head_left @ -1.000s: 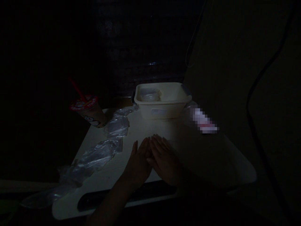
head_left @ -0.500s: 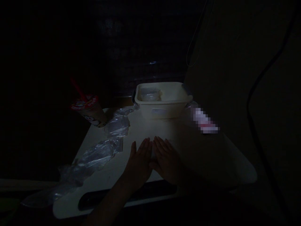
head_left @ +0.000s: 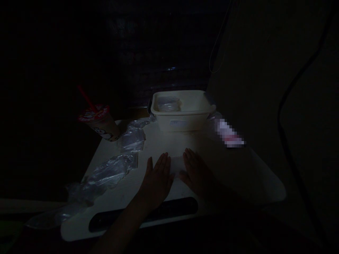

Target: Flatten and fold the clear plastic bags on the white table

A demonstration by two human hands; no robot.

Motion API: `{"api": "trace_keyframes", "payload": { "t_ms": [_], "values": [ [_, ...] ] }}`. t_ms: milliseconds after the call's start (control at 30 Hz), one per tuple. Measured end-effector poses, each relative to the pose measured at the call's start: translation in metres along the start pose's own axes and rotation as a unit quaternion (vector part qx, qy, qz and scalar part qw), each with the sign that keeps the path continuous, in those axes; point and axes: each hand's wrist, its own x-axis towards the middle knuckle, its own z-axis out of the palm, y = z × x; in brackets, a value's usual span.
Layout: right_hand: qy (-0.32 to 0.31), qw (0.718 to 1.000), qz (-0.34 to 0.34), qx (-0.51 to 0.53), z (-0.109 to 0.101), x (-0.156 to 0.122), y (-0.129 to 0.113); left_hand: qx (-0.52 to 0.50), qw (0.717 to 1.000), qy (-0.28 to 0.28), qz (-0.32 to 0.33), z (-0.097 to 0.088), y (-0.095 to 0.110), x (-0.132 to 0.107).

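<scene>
The left hand (head_left: 156, 181) and right hand (head_left: 198, 173) are stretched out flat, a little apart. A thin see-through sheet (head_left: 177, 165) (it is hard to see in the dark) lies between them on the white table (head_left: 159, 141), in front of the cream tub (head_left: 197, 120).

Pale table (head_left: 159, 139) bears a cream bin (head_left: 197, 120) at far side, a sealed cup (head_left: 102, 126) and crumpled clear plastic (head_left: 112, 173) at left, a blurred item (head_left: 229, 134) at right and a faint translucent sheet (head_left: 177, 165) mid-front.
</scene>
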Motion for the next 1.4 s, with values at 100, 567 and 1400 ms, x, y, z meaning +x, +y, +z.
{"api": "trace_keyframes", "payload": {
  "t_ms": [100,567,1400],
  "values": [
    [0.007,1.000,0.012,-0.010,0.001,-0.003,0.007,-0.005,1.000,0.001,0.003,0.000,-0.001,0.000],
    [0.008,0.995,0.067,-0.067,0.002,-0.008,0.028,0.003,1.000,0.015,0.001,0.004,-0.001,0.000],
    [-0.294,0.952,0.014,0.082,-0.039,0.085,0.030,-0.018,0.999,0.036,-0.019,0.004,0.001,0.000]
  ]
}}
